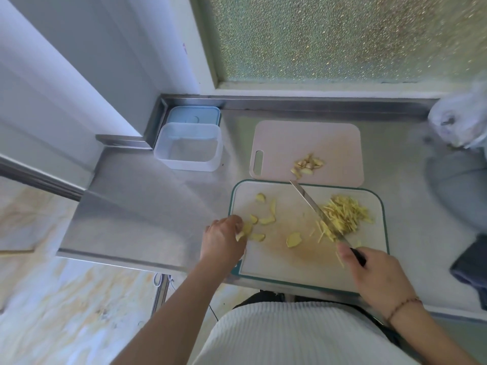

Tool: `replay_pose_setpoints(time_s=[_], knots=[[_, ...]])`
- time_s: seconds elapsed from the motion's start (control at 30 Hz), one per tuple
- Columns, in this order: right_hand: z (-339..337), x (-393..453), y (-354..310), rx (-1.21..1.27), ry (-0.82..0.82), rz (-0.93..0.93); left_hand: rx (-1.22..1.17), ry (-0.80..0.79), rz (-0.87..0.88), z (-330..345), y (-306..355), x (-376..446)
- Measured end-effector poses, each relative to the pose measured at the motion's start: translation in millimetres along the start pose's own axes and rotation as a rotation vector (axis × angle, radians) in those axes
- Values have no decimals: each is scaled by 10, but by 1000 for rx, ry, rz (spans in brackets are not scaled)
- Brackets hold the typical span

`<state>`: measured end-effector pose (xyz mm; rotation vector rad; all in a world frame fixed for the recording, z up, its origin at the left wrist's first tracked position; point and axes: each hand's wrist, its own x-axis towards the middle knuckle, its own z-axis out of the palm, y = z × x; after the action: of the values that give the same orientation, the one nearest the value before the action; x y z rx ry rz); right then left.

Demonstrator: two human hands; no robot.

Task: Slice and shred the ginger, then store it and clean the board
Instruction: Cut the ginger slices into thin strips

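Observation:
A white cutting board with a teal rim lies at the counter's front edge. A heap of ginger shreds sits at its right, and several ginger slices lie scattered at its left and middle. My right hand grips the black handle of a knife whose blade rests against the left side of the shreds. My left hand pinches ginger slices at the board's left edge.
A pinkish board with ginger peel scraps lies behind. A clear plastic container and its blue lid stand at the back left. A plastic bag and dark cloth sit at the right. The steel counter ends at left.

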<state>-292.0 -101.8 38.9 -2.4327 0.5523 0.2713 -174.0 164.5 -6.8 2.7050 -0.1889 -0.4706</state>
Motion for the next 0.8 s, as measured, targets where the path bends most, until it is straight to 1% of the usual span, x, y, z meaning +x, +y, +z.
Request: replay_pose_setpoints(time_s=[0.1, 0.2, 0.33, 0.5, 0.57, 0.63, 0.7, 0.8], knots=[[-10, -6, -1, -5, -14, 8, -72, 2, -33, -47, 1, 1], [-15, -2, 17, -6, -3, -4, -132, -27, -82, -86, -6, 68], [-21, 23, 14, -2, -8, 9, -303, -23, -179, -117, -15, 166], [-49, 37, 22, 0, -19, 22, -415, -23, -202, -128, 87, 244], [-52, 44, 37, 18, -14, 34, -486, -49, -196, -93, 228, 217], [-60, 54, 41, 22, -20, 44, -515, -123, -144, 22, 423, 156], [-65, 57, 36, 24, -30, 53, -490, -167, -79, 174, 608, 100], [-75, 56, 36, 28, -40, 57, -463, -172, -42, 338, 782, 57]])
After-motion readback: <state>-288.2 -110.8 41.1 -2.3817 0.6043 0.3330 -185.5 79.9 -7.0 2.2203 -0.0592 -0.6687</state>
